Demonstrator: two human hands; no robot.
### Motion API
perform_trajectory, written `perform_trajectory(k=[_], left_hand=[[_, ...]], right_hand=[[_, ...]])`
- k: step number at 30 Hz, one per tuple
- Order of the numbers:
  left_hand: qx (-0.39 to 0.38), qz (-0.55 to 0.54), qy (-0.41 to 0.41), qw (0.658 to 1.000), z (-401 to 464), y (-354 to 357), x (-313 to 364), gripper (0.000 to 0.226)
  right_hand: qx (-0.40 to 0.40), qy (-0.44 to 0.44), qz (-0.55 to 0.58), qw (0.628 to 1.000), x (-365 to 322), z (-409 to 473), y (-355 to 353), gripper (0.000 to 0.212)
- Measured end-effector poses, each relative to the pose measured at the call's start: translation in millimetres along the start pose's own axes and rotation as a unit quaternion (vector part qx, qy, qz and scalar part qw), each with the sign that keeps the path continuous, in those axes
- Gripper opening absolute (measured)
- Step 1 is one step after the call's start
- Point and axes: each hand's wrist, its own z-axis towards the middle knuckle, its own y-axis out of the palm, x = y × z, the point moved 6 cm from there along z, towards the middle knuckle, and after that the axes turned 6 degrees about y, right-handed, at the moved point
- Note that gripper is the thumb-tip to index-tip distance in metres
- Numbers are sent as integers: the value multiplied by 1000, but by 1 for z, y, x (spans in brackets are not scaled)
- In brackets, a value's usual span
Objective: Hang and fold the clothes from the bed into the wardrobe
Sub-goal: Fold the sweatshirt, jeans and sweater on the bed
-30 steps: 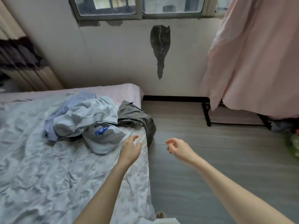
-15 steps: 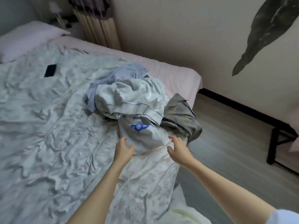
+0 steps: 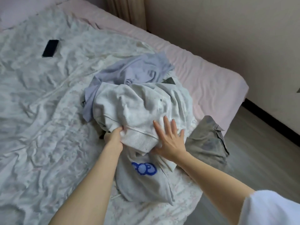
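Reached the heap since half a second before: left hand (image 3: pixel 114 137) curled on the ribbed hem of the pale sweatshirt (image 3: pixel 139 109), right hand (image 3: pixel 170 138) laid flat on it with fingers spread, both earlier hovering short of the pile. Lay mid-bed (image 3: pixel 40 111), that sweatshirt, over a lilac top (image 3: pixel 136 70) at twelve o'clock and a grey garment (image 3: pixel 142 184) with blue print at six. Draped off the edge at three o'clock, olive shorts (image 3: pixel 209 143); at ten, well apart, a phone (image 3: pixel 50 48).
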Motion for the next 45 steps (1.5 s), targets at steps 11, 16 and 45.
perform_trajectory(k=[11, 16, 45], left_hand=[[-63, 38, 195, 978, -71, 5, 105, 32], [-56, 61, 323, 943, -137, -39, 163, 25], [-55, 376, 207, 902, -200, -412, 55, 56]], right_hand=[[118, 67, 399, 907, -5, -2, -104, 8], [168, 17, 399, 901, -38, -67, -162, 7], [-3, 97, 287, 953, -138, -297, -28, 15]])
